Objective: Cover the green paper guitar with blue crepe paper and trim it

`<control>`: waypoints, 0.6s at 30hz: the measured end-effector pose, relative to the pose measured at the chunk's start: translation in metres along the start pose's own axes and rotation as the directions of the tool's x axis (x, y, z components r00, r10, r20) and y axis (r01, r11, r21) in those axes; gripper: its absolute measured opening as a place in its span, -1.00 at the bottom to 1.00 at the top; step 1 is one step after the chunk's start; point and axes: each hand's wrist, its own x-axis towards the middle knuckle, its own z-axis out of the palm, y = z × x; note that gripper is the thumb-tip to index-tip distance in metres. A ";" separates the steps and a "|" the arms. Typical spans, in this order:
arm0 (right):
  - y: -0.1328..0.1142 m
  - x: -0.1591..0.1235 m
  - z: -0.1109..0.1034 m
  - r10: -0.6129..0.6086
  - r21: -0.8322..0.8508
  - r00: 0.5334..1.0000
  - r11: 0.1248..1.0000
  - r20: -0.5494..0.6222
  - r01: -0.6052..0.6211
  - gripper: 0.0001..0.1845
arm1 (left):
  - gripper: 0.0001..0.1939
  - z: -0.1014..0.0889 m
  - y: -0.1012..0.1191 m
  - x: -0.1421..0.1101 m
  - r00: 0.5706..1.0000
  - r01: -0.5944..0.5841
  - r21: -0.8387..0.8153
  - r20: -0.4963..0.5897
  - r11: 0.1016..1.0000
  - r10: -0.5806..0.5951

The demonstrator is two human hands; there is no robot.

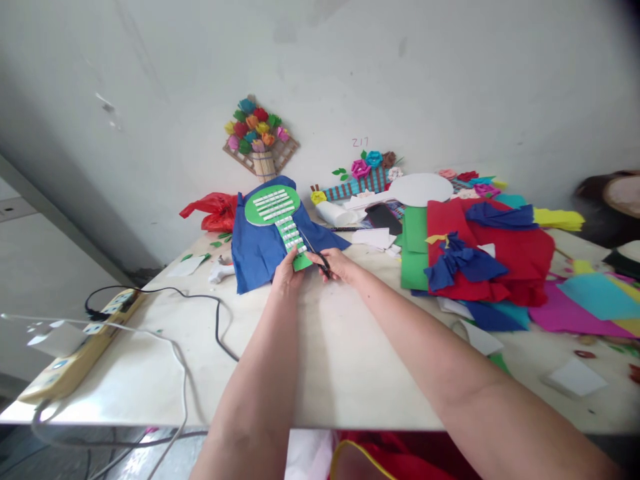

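Note:
My left hand (288, 270) grips the lower end of a green paddle-shaped cutout (273, 205), with its thumb on the front. Rows of white strips cover the round top and the handle of the cutout. Behind it hangs a large sheet of blue paper (245, 257), spreading out on both sides. My right hand (336, 265) is closed round the black handles of a pair of scissors (323, 261). The scissor blades point up and left along the right edge of the cutout's handle, over the blue paper. Whether they touch the paper I cannot tell.
Red, blue and green paper sheets (520, 260) lie piled on the right. A white oval board (421, 190) and paper flowers (360, 168) stand by the wall. A red plastic bag (213, 212) sits at the back left. The power strip (75, 367) and its cables cross the left side.

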 end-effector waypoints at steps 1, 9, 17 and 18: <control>0.000 0.000 0.000 -0.001 -0.002 1.000 1.000 -0.004 0.001 -0.44 | -0.90 0.000 0.000 0.000 1.000 0.001 0.000 -0.003 1.000 -0.001; -0.003 -0.003 0.002 0.003 0.015 1.000 1.000 -0.029 -0.003 -0.44 | -0.93 -0.001 -0.001 0.000 1.000 0.017 0.001 0.015 1.000 -0.017; 0.000 0.000 0.002 0.014 0.026 0.999 1.000 -0.049 -0.013 -0.48 | -0.89 -0.001 -0.002 0.001 1.000 0.010 -0.002 0.025 1.000 -0.010; 0.000 0.000 0.003 0.016 0.027 0.998 1.000 -0.053 -0.014 -0.49 | -0.89 -0.001 -0.002 0.002 1.000 0.010 -0.004 0.023 1.000 -0.010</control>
